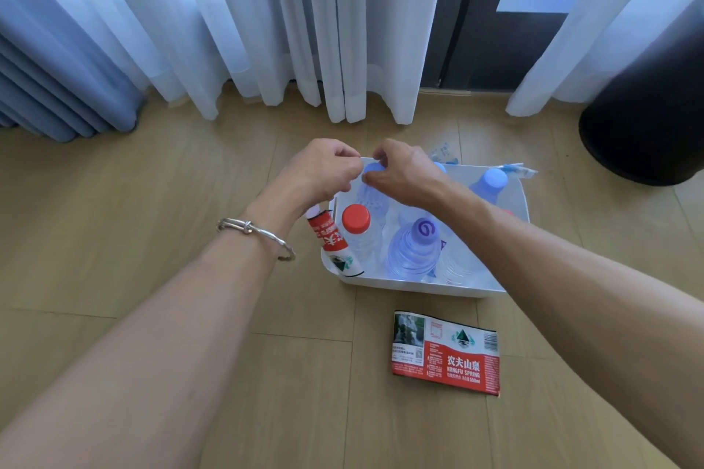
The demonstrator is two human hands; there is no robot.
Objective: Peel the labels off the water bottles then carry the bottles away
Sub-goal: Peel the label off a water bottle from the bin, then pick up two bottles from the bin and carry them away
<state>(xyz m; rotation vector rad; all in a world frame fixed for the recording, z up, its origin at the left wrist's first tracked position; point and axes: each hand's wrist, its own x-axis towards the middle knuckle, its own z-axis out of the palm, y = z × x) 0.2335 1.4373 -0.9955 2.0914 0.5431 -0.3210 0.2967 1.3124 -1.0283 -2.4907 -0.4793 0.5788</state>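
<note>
A white bin (472, 287) on the wooden floor holds several clear water bottles. Both hands meet over a blue-capped bottle (371, 198) at the bin's far left. My left hand (324, 173) has its fingers curled at the bottle's top. My right hand (400, 173) grips around the cap from the right. A curled red and white label (332, 240) hangs just below my left hand, over the bin's left rim; what holds it is hidden. A red-capped bottle (358, 225), a purple-capped bottle (417, 244) and another blue-capped bottle (491, 181) stand in the bin.
A flat red and white label (445, 352) lies on the floor in front of the bin. Scraps of clear and blue film (512, 168) lie behind it. A black round bin (647, 118) stands at the right. White curtains (304, 30) hang along the far wall.
</note>
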